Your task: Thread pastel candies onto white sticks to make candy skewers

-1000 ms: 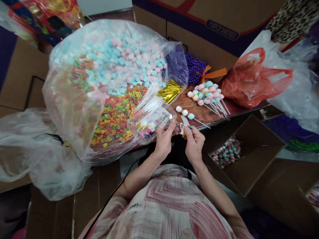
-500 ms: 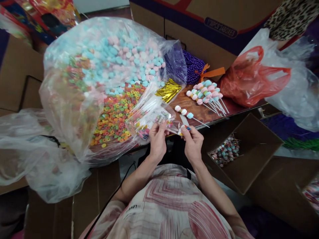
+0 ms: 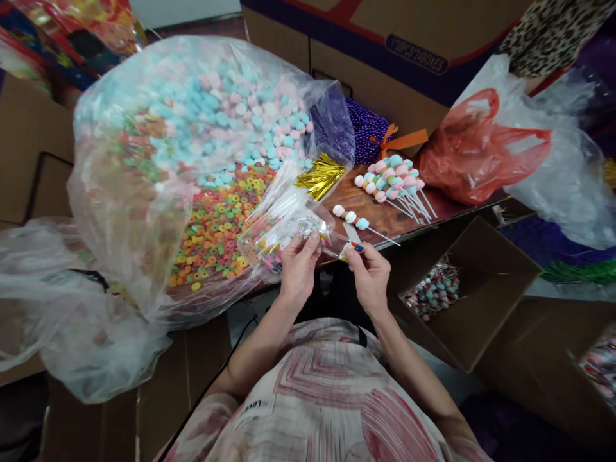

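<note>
My left hand and my right hand are close together over the table's front edge. Between them stretches a small clear plastic bag with a coloured print. Thumb and fingers of my left hand pinch one end of it, and my right hand pinches the other, brightly printed end. More printed clear bags lie just left of my left hand. Beyond my fingers, a marshmallow skewer of pink, white and blue pieces rests on the table. A pile of such skewers lies farther back to the right.
A big clear bag of marshmallows and gummy rings fills the left. Gold twist ties, purple beads and a red plastic bag lie around the table. An open carton with wrapped skewers stands lower right.
The whole view has shifted slightly, so things sit a little farther left. Both hands keep their grip on the small bag, with only slight finger movement.
</note>
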A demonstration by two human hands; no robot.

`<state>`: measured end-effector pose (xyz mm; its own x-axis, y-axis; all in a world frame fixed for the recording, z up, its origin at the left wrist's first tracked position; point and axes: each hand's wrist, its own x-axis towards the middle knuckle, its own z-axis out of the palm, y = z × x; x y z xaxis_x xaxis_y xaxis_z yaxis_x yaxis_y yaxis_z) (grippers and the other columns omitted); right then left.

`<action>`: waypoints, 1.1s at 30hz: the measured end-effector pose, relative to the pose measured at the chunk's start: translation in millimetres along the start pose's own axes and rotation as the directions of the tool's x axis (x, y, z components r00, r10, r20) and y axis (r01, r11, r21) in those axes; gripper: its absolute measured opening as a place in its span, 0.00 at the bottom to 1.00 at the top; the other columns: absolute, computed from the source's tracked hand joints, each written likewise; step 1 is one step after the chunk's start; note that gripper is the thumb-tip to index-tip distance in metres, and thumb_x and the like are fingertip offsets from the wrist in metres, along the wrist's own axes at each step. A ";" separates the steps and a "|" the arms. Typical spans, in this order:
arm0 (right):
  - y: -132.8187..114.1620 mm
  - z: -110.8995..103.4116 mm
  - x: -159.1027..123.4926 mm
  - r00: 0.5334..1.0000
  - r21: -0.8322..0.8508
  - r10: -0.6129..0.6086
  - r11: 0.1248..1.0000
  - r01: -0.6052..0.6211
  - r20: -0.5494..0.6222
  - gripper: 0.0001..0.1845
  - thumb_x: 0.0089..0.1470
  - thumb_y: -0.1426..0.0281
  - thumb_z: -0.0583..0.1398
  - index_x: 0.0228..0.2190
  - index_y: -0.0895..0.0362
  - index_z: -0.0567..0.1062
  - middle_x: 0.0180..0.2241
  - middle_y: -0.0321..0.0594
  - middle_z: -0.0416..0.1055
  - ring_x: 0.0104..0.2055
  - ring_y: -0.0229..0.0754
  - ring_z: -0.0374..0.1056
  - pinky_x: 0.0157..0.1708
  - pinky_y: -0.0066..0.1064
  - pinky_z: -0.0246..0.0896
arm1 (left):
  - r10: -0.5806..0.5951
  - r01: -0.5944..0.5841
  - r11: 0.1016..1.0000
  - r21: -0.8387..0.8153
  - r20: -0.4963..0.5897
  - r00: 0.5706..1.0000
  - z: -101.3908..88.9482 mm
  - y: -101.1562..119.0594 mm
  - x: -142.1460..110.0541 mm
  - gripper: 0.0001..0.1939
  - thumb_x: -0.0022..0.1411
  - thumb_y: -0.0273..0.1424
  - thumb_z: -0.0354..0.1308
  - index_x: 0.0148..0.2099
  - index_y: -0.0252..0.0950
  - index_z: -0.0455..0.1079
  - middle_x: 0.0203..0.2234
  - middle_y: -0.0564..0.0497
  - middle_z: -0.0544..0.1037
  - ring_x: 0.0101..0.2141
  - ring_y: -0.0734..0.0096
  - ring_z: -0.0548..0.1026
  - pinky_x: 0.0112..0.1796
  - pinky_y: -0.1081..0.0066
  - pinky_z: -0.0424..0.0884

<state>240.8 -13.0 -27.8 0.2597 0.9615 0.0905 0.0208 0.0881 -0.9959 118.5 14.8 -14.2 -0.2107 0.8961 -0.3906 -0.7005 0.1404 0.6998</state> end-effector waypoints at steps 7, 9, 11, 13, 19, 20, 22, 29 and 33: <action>14.2 3.0 3.5 0.996 0.125 0.061 0.991 -0.054 -0.060 0.21 0.58 0.56 0.65 0.22 0.55 0.70 0.21 0.30 0.60 0.24 0.33 0.52 0.25 0.28 0.51 | 0.052 -0.052 0.999 -0.012 0.003 0.999 5.9 -7.5 -6.7 0.19 0.44 0.40 0.79 0.30 0.37 0.74 0.25 0.58 0.76 0.26 0.81 0.71 0.31 0.77 0.67; 14.9 5.0 3.1 0.994 0.137 0.057 0.990 -0.044 -0.093 0.24 0.59 0.55 0.64 0.20 0.55 0.67 0.20 0.30 0.57 0.24 0.33 0.50 0.24 0.28 0.49 | 0.052 -0.053 0.998 -0.020 -0.006 0.999 6.2 -8.9 -8.1 0.21 0.45 0.43 0.77 0.29 0.37 0.73 0.24 0.58 0.75 0.25 0.80 0.71 0.30 0.77 0.67; 12.9 6.5 2.3 0.993 0.125 0.054 0.991 -0.041 -0.102 0.25 0.60 0.54 0.63 0.19 0.55 0.65 0.20 0.29 0.55 0.24 0.33 0.48 0.24 0.28 0.48 | 0.065 -0.065 0.998 -0.020 -0.016 0.998 6.6 -8.6 -8.7 0.21 0.46 0.46 0.76 0.30 0.37 0.72 0.25 0.57 0.75 0.26 0.79 0.72 0.31 0.76 0.69; 8.8 6.6 1.9 0.994 0.069 0.034 0.997 -0.027 -0.099 0.25 0.60 0.55 0.62 0.19 0.55 0.64 0.20 0.29 0.55 0.24 0.33 0.48 0.24 0.28 0.48 | 0.092 -0.092 0.996 0.005 -0.015 0.996 6.9 -6.7 -8.1 0.21 0.48 0.46 0.75 0.30 0.37 0.72 0.27 0.56 0.76 0.28 0.77 0.73 0.32 0.75 0.71; 2.6 0.4 7.1 0.997 -0.033 -0.022 0.999 0.019 -0.072 0.17 0.58 0.58 0.64 0.24 0.55 0.72 0.22 0.30 0.64 0.25 0.34 0.56 0.27 0.28 0.55 | 0.135 -0.136 0.988 0.072 0.014 0.991 4.2 -0.1 0.4 0.18 0.49 0.38 0.76 0.28 0.36 0.71 0.26 0.56 0.75 0.28 0.79 0.73 0.32 0.77 0.70; 3.5 -0.2 7.8 0.997 -0.024 -0.014 1.000 0.012 -0.072 0.16 0.57 0.58 0.65 0.25 0.55 0.73 0.23 0.30 0.65 0.25 0.34 0.56 0.28 0.28 0.55 | 0.134 -0.135 0.989 0.065 0.007 0.991 3.9 0.1 1.8 0.18 0.48 0.38 0.77 0.28 0.36 0.70 0.26 0.57 0.74 0.28 0.80 0.72 0.30 0.78 0.69; 5.8 -0.2 8.0 0.997 -0.006 0.007 1.000 -0.007 -0.071 0.15 0.56 0.58 0.66 0.26 0.55 0.73 0.23 0.30 0.66 0.25 0.34 0.57 0.28 0.28 0.55 | 0.137 -0.136 0.990 0.045 -0.011 0.991 4.2 -0.7 3.4 0.20 0.47 0.39 0.77 0.27 0.36 0.69 0.24 0.57 0.72 0.26 0.81 0.69 0.27 0.79 0.65; 4.0 1.3 9.0 0.992 -0.025 -0.026 0.999 0.023 -0.126 0.24 0.60 0.57 0.63 0.20 0.55 0.64 0.20 0.29 0.56 0.25 0.33 0.50 0.26 0.27 0.49 | 0.126 -0.125 0.992 0.033 -0.029 0.992 5.8 -3.1 0.9 0.25 0.47 0.50 0.74 0.27 0.36 0.70 0.24 0.55 0.74 0.25 0.79 0.71 0.26 0.78 0.67; -1.3 -0.3 11.6 0.990 -0.089 -0.066 0.994 0.055 -0.124 0.27 0.60 0.54 0.63 0.18 0.54 0.61 0.20 0.29 0.52 0.25 0.33 0.48 0.25 0.28 0.47 | 0.076 -0.077 0.995 0.061 0.016 0.997 2.5 -1.5 -2.2 0.21 0.45 0.45 0.77 0.30 0.36 0.75 0.28 0.55 0.77 0.27 0.79 0.73 0.31 0.76 0.71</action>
<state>244.1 -2.0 -25.4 0.3753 0.9138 0.1552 0.1214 0.1175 -0.9856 121.7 13.7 -12.9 -0.2524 0.9107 -0.3270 -0.6397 0.0965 0.7626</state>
